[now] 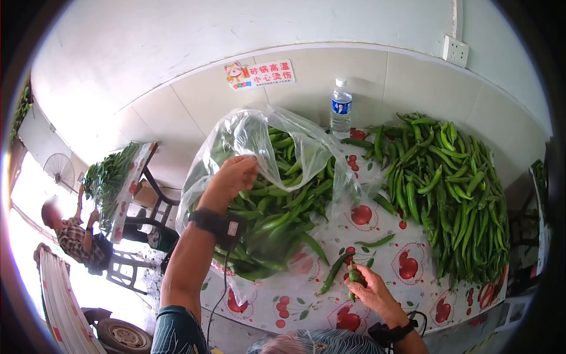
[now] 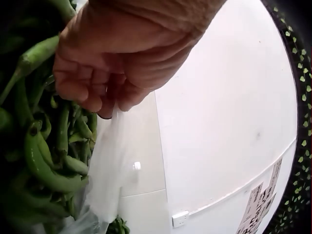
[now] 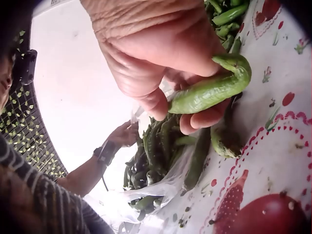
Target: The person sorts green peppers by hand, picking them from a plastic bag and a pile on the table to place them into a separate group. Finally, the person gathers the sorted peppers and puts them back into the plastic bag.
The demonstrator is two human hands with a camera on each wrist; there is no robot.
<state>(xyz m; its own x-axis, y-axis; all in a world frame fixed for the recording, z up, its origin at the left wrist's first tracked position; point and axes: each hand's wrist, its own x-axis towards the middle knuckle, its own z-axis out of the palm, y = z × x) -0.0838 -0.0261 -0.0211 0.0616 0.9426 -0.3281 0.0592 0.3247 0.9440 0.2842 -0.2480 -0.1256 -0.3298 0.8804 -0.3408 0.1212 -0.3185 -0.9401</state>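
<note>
My left hand (image 1: pixel 237 176) pinches the rim of a clear plastic bag (image 1: pixel 200 154) full of green peppers (image 1: pixel 265 206). In the left wrist view the thumb and fingertips of that hand (image 2: pixel 117 58) hold the thin plastic (image 2: pixel 107 165), with peppers (image 2: pixel 48 161) beside it. Low over the table's front part, my right hand (image 1: pixel 377 295) grips a short, bent green pepper (image 1: pixel 356 277). The right wrist view shows this curved pepper (image 3: pixel 209 93) between the thumb and fingers of the hand (image 3: pixel 151 53). Two loose peppers (image 1: pixel 334 273) (image 1: pixel 376 241) lie near it on the cloth.
A large heap of green peppers (image 1: pixel 448 189) covers the table's right side. A water bottle (image 1: pixel 341 112) stands by the wall at the back. The patterned tablecloth (image 1: pixel 377 221) shows between bag and heap. On the far left, a person (image 1: pixel 82 242) sits at another pepper-covered table (image 1: pixel 131 197).
</note>
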